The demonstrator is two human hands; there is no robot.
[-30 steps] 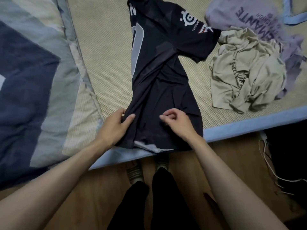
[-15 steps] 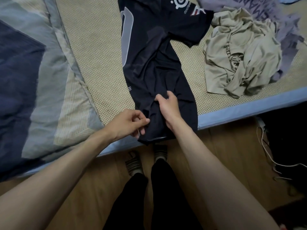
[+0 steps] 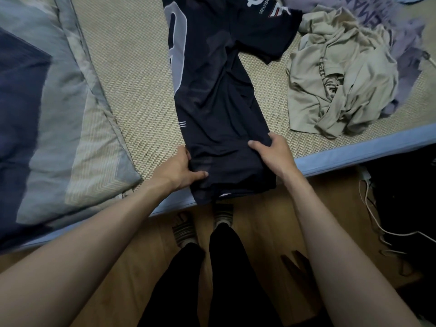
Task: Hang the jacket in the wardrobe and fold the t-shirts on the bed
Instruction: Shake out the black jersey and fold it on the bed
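On the woven bed mat (image 3: 132,74), the dark jersey (image 3: 212,90) stretched lengthwise away from both hands; left hand (image 3: 175,169) and right hand (image 3: 274,153) pinched its near hem corners.

A bare strip of woven beige bed mat (image 3: 132,86) lies open at nine o'clock of the long dark navy jersey t-shirt (image 3: 212,95), running up to twelve o'clock; it is bounded on its far side by the rumpled grey-and-navy patterned quilt (image 3: 47,109). At three o'clock a narrower wedge of mat separates the jersey from the crumpled beige t-shirt (image 3: 342,86), which blocks that side, with a lilac printed t-shirt (image 3: 405,31) heaped behind it at one o'clock. The left hand (image 3: 175,169) and right hand (image 3: 273,153) occupy the jersey's near corners. At six o'clock the light blue bed edge (image 3: 354,156) drops to wooden floor (image 3: 266,223), where white cables (image 3: 375,220) trail at four o'clock.
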